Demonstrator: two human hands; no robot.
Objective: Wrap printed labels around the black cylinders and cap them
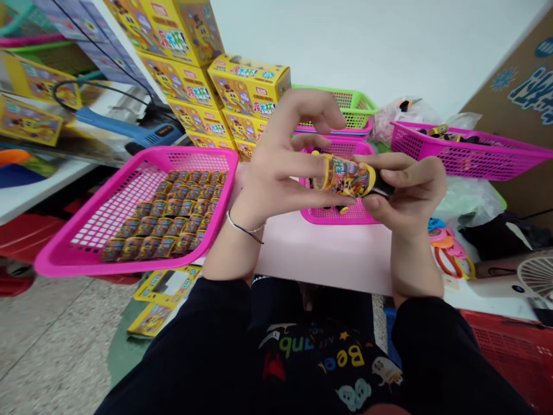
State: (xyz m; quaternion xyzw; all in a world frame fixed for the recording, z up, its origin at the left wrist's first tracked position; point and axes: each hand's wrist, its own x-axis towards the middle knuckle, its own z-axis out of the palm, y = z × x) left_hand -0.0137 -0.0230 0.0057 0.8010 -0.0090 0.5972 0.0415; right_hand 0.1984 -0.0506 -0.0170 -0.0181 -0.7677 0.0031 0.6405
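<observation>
Between both hands, above the table, a small cup [344, 176] with a yellow and purple cartoon label lies on its side. My left hand [280, 158] is closed around its left end, thumb and lower fingers along the label, the other fingers curled above. At the opposite end, my right hand [415, 187] pinches a black part [381, 185] that meets the cup's yellow rim; whether they are joined I cannot tell. Beneath the hands stands a pink basket [345, 217] with small black and yellow pieces in it, largely hidden by my hands.
To the left, a large pink basket [138, 266] holds rows of similar labelled cups [166, 208]. Yellow boxes [250, 86] are stacked behind, beside a blue glue gun [129, 127]. Another pink basket [466, 153], coloured rings [451, 253] and a fan [536, 271] are to the right.
</observation>
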